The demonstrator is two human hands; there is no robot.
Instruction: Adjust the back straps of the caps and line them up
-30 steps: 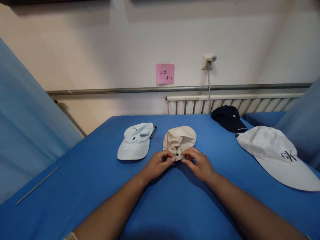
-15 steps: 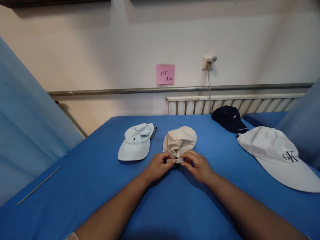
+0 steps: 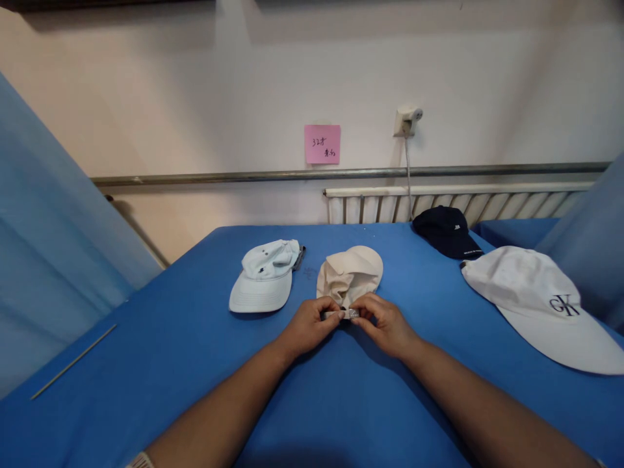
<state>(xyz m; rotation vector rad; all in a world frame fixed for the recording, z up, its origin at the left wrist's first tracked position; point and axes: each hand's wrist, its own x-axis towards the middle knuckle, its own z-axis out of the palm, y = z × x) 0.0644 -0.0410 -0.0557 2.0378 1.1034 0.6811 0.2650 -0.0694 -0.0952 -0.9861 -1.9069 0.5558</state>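
Note:
A beige baseball cap lies on the blue-covered table with its brim pointing away from me and its back strap towards me. My left hand pinches the left part of that strap between thumb and fingers. On the strap's right part, by a small metal buckle, my right hand has a pinch grip. The fingertips hide some of the strap. Left of it rests a pale blue cap, its brim turned towards me.
At the right lie a large white cap with dark letters and a navy cap behind it. A thin stick is on the blue sheet at the left. A pipe and radiator run along the wall.
Almost nothing differs. Both hands keep their pinch on the beige cap's strap, and the buckle's face shows slightly more. The view has shifted very slightly.

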